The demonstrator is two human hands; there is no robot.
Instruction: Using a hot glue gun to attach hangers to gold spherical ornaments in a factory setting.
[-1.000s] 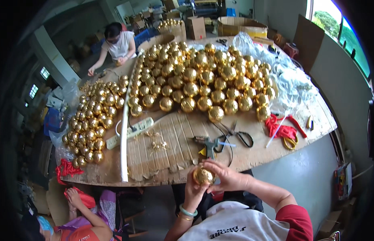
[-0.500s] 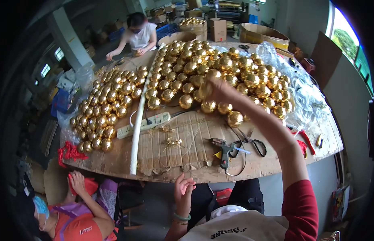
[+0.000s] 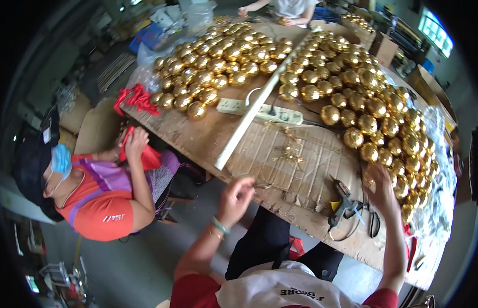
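Observation:
My right hand (image 3: 382, 187) is at the near edge of the large pile of shiny gold balls (image 3: 375, 107). Its fingers are round a gold ball (image 3: 370, 175), partly hidden and blurred. My left hand (image 3: 236, 199), with a green bangle on the wrist, hovers at the table's front edge. Its fingers are bent, thumb and forefinger apart, and nothing shows between them. Beyond it, a small tangle of gold threads (image 3: 292, 153) lies on a cardboard sheet (image 3: 313, 177). A glue gun (image 3: 343, 206) rests just left of my right hand, with black-handled scissors (image 3: 374, 223) close by.
A white bar (image 3: 249, 118) splits the wooden table, with a second pile of gold balls (image 3: 218, 64) left of it. A power strip (image 3: 259, 111) passes beneath the bar. Red cloth strips (image 3: 138, 98) lie at the left corner. A seated co-worker (image 3: 102, 192) handles red cloth; another person (image 3: 293, 11) is across the table.
The view has swung left. My right hand has come back from the middle of the pile to its near edge. My left hand has moved from my lap to the table's front edge.

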